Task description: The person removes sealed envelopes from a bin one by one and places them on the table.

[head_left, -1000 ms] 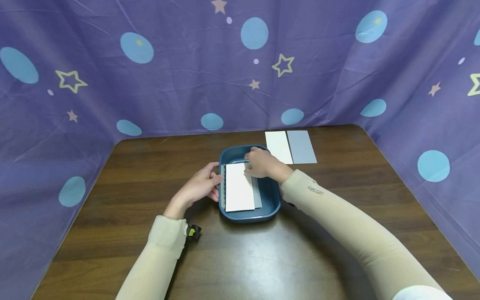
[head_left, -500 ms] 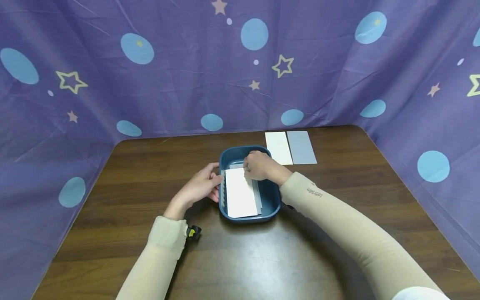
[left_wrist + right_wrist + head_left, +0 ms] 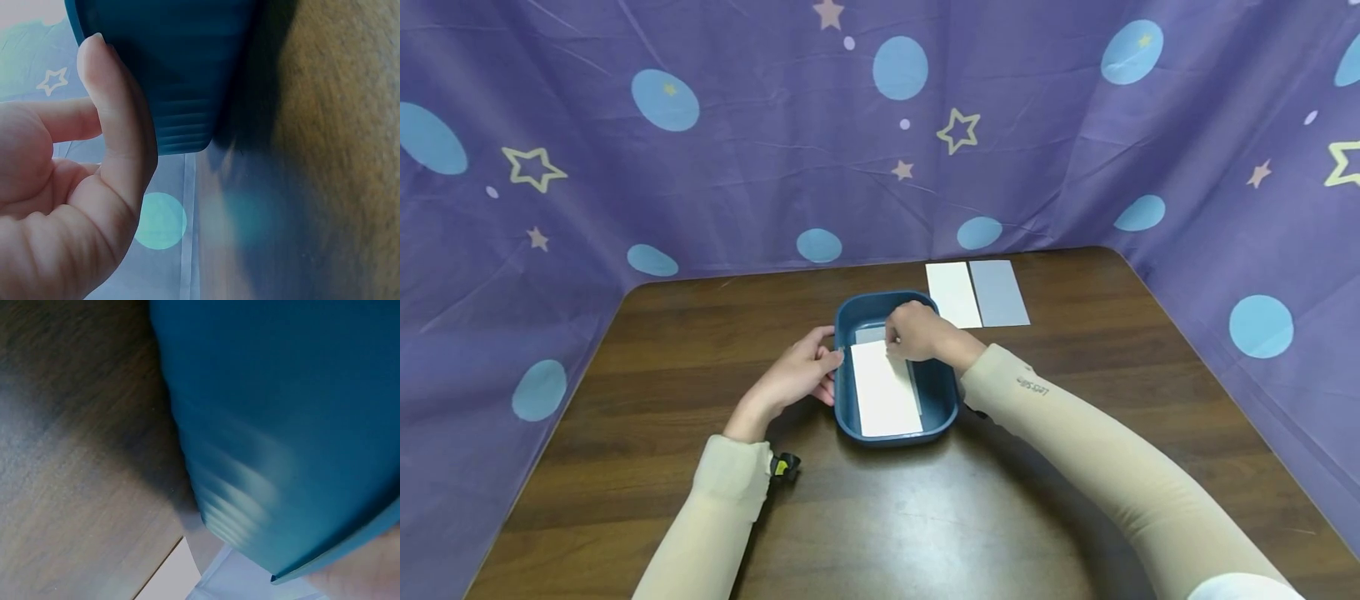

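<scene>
Over my head feed I have the white card (image 3: 886, 398) lying inside the blue tray (image 3: 938, 392), on top of a grey card (image 3: 869, 335) that peeks out past its far end. My right hand (image 3: 921, 332) is bent over the white card's far right corner, its fingers curled and, as far as I can judge, pinching it, though the tips are hidden from me. My left hand (image 3: 801, 369) has its fingers spread and fairly relaxed, touching the tray's left side at the rim without wrapping it. I take the step to be settling this card in the tray, so I'd use that left hand as a light brace, lest the tray skate over the counter (image 3: 925, 533). I'd lower the card flat and ease the right fingers off straight up; dragging sideways could skew it or pull the grey one along. The near edge sits close to the tray wall, so pushing further could buckle it.
</scene>
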`<action>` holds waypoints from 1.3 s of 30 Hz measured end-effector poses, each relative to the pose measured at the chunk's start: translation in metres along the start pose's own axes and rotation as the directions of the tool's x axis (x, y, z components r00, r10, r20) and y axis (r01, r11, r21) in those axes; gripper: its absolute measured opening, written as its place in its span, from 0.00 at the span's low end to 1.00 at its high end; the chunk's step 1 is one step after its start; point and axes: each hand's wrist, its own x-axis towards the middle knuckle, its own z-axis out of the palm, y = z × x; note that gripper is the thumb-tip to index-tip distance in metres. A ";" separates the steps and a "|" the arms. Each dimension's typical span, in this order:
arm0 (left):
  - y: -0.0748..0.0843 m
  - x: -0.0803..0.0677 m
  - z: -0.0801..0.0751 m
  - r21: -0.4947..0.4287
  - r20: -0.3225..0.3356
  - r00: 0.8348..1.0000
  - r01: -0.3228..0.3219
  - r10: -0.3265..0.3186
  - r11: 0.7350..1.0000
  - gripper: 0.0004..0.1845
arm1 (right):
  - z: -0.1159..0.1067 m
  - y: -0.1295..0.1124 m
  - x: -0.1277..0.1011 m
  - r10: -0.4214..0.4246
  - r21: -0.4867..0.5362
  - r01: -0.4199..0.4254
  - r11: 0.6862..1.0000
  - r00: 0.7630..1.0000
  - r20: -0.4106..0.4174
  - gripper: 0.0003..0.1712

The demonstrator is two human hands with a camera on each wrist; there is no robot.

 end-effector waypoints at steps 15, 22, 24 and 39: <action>0.002 0.001 -0.002 0.012 0.001 1.000 0.014 -0.014 1.000 0.32 | -0.008 0.006 -0.001 0.183 0.577 -0.145 0.804 0.983 -0.008 0.17; 0.000 0.001 -0.003 0.027 0.001 1.000 0.022 -0.022 0.999 0.34 | -0.007 0.005 -0.004 0.208 0.560 -0.138 0.817 0.976 -0.064 0.14; -0.001 0.001 -0.003 0.029 0.003 1.000 0.021 -0.021 0.999 0.34 | -0.007 0.006 -0.004 0.206 0.546 -0.131 0.827 0.975 -0.079 0.12; 0.000 0.002 -0.002 0.039 -0.002 1.000 0.029 -0.029 0.999 0.34 | -0.010 0.000 -0.014 0.075 0.485 0.004 0.875 0.987 -0.142 0.09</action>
